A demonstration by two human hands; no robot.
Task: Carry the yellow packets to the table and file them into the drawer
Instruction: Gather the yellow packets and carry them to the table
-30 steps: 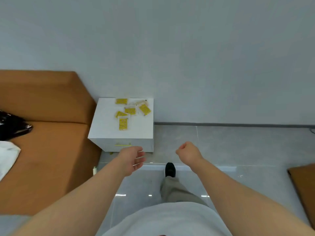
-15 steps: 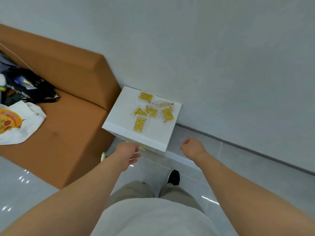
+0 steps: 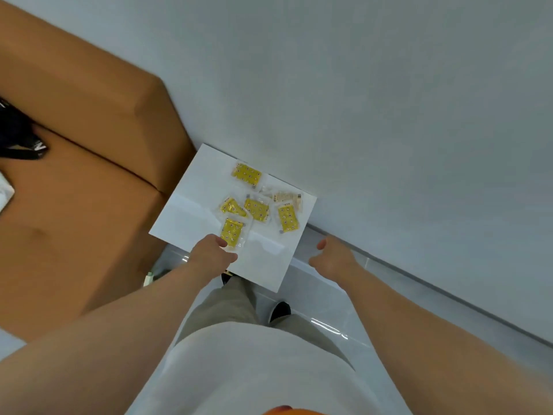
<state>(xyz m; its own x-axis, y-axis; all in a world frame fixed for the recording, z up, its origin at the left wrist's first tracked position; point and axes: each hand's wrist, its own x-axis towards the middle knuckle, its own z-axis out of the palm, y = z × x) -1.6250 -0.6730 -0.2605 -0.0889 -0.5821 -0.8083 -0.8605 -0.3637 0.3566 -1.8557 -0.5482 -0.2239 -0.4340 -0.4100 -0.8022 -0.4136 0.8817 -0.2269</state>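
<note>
Several yellow packets lie scattered on the top of a small white bedside table [image 3: 264, 266] against the wall. The nearest yellow packet [image 3: 232, 231] lies close to the table's front edge, with others behind it [image 3: 256, 208] [image 3: 288, 218] [image 3: 247, 174]. A pale packet [image 3: 287, 198] lies near the wall. My left hand [image 3: 211, 256] is over the front edge, its thumb tip at the nearest packet's lower corner; its fingers are hidden. My right hand [image 3: 332, 259] hangs loosely curled and holds nothing, just off the table's right side. The drawer front is hidden below the tabletop.
A brown upholstered bed [image 3: 74, 205] with its headboard stands directly left of the table. A black bag [image 3: 18, 136] lies on it at the far left. The grey wall runs behind the table. My legs and shoes stand on the glossy tiled floor [image 3: 389, 298].
I have walked up to the table, which now sits much closer below me. My left hand has moved forward from the drawer front to the nearest packet. My right hand stays beside the table.
</note>
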